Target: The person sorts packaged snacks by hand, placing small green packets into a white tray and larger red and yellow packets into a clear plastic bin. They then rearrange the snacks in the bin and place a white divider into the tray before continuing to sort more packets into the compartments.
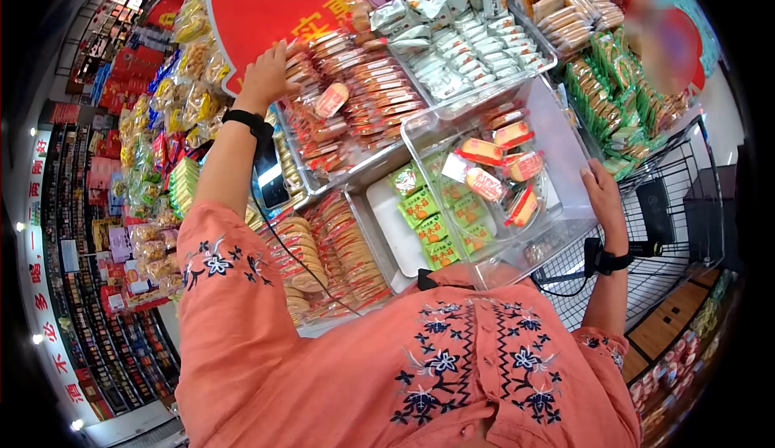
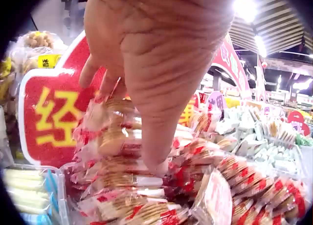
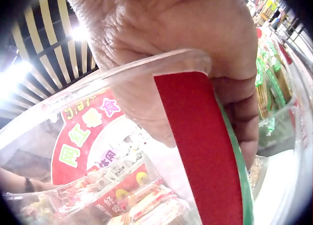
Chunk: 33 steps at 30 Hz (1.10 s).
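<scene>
My left hand [image 1: 266, 78] reaches over the packets of round biscuits [image 1: 327, 125] in the left bin. In the left wrist view its thumb points down and rests against the wrapped biscuits [image 2: 129, 178], and the fingers hang apart from it on the far side of the pile. My right hand [image 1: 604, 194] grips the right wall of a clear plastic bin [image 1: 569, 129]; in the right wrist view the thumb is inside the rim [image 3: 112, 78] and the fingers outside. Several red-and-yellow wrapped snack cakes [image 1: 487, 183] lie inside this bin.
Green packets [image 1: 420, 206] lie in a white bin beside the clear one. White packets [image 1: 460, 52] fill a bin behind. More stacked biscuits [image 1: 299, 250] stand near my body. A phone [image 1: 272, 175] lies by my left forearm. A wire shopping cart [image 1: 682, 186] stands at the right.
</scene>
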Motion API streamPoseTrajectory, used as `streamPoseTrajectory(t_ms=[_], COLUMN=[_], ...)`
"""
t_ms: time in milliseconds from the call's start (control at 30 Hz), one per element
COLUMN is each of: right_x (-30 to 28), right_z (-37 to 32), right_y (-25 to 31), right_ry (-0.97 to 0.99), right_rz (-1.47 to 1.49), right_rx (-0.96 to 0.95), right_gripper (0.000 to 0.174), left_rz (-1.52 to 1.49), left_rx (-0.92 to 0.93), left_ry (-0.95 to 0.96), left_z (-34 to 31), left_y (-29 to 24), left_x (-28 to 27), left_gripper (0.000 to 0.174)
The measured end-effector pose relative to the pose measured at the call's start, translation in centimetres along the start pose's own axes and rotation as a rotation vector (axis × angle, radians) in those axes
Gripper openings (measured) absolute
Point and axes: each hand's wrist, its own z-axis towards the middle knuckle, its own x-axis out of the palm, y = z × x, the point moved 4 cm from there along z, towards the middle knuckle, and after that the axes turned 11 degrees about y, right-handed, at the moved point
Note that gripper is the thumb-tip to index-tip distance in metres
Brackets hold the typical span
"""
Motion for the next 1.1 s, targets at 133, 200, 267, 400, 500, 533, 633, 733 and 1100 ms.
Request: streamPoseTrajectory(t_ms=[133,200,267,400,500,533,633,733,1100], right_x=[-0.1,-0.1,-0.2,0.1,0.0,-0.1,-0.3,-0.3,-0.1], right_z=[0.0,-0.1,-0.2,-0.2,-0.2,-0.2,-0.3,-0.3,-0.1], right_y=[-0.8,-0.7,-0.1,-0.1,-0.9,-1.0,-0.7,0.3,-2.1], right_ry=[0.004,0.017,0.02,-0.035,-0.019,-0.002,0.004,0.011,-0.044], right_rz=[-0.004,0.0,-0.01,-0.007,-0.016,-0.021,-0.049,-0.021,-0.075], right_rx=[0.034,0.042,0.058,0.001,-0.001,0.008,0.026,0.023,-0.016], right_gripper=[0.021,0.022,0.022,0.022,0.023,0.023,0.023,0.026,0.031], left_rz=[-0.054,-0.112,-0.188,-0.218,-0.213,-0.199,-0.137,-0.061,-0.35], left_rx=[-0.031,-0.034,-0.017,-0.005,0.042,0.039,0.052,0.074,0.19], left_ry=[0.015,0.052,0.08,0.042,-0.003,-0.003,-0.102,-0.228,-0.396], left_z=[0.2,0.7,1.3,2.0,1.8,1.5,0.5,-0.4,-4.7], left_y=[0.9,1.5,2.2,2.7,2.1,1.6,0.8,0.9,-5.4], left_x=[1.3,1.6,1.7,2.4,2.4,1.8,0.7,-0.4,-10.4], left_gripper=[0.102,0.095,0.085,0.069,0.066,0.066,0.056,0.052,0.048])
